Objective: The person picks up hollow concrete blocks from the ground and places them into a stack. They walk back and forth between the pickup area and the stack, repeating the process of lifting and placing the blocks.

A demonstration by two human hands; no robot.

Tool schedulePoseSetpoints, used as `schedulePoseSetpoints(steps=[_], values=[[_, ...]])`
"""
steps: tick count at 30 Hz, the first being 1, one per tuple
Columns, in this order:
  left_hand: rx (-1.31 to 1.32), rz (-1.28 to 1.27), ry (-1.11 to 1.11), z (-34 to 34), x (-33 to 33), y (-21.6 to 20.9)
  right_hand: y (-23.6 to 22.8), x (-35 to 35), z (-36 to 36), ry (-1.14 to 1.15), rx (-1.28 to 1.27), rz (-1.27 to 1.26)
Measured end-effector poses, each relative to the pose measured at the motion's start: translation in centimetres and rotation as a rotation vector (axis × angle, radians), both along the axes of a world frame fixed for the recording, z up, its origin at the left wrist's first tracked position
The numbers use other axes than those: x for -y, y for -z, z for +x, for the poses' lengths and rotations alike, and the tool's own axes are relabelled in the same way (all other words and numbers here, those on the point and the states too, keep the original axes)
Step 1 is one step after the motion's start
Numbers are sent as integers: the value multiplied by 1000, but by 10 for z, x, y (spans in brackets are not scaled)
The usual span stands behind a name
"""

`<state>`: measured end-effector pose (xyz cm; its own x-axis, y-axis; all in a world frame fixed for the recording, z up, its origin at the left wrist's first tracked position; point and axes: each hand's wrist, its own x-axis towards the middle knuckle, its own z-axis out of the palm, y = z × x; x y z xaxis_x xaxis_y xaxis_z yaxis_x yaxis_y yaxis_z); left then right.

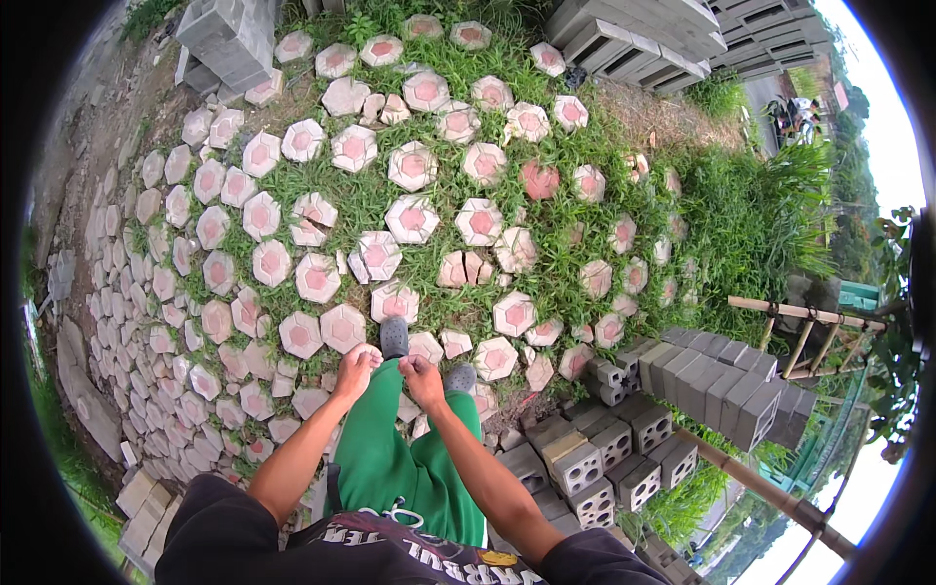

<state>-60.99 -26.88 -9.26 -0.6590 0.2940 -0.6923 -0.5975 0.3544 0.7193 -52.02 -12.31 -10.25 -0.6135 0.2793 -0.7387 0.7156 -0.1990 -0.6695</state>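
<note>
My left hand [359, 369] is closed, its fingers curled together above the stones, just left of my raised knee. On the other side of that knee my right hand [421, 378] is closed too, by the edge of my green trousers [385, 444]. Whether either hand pinches anything is hidden by the curled fingers. Ahead of the hands a grey clog [394, 337] on one foot rests at a hexagonal paving stone [395, 301] with a pink centre. The other grey clog [460, 377] shows farther right, beside my right hand.
Many hexagonal stones lie spaced in grass [361, 210], some cracked, like the broken stone [464, 269]. Paving stones crowd closer at left. Grey hollow blocks [717, 385] are stacked at right, with more block stacks [624, 49] at the back. A bamboo pole [780, 497] slants at lower right.
</note>
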Motion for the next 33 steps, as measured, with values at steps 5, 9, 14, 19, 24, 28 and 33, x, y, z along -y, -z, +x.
schedulePoseSetpoints(steps=[5, 9, 14, 19, 24, 28, 33], values=[[-93, -4, -218, -47, 27, -70, -67, -29, -58, -186, -33, -16], [-91, -1, -314, -67, 26, -91, -115, -63, -108, -384, -53, 61], [-245, -73, -236, -108, -2, -145, -139, -96, -193, -579, -149, 52], [-336, -60, -480, -145, -29, -160, -179, -121, -290, -940, -208, 104], [-453, -62, -738, -161, -41, -190, -199, -103, -359, -1343, -255, 122], [-497, -141, -894, -172, -27, -204, -203, -69, -392, -1368, -456, -81], [-394, -74, -1037, -208, 7, -210, -208, -13, -441, -1404, -485, -22]])
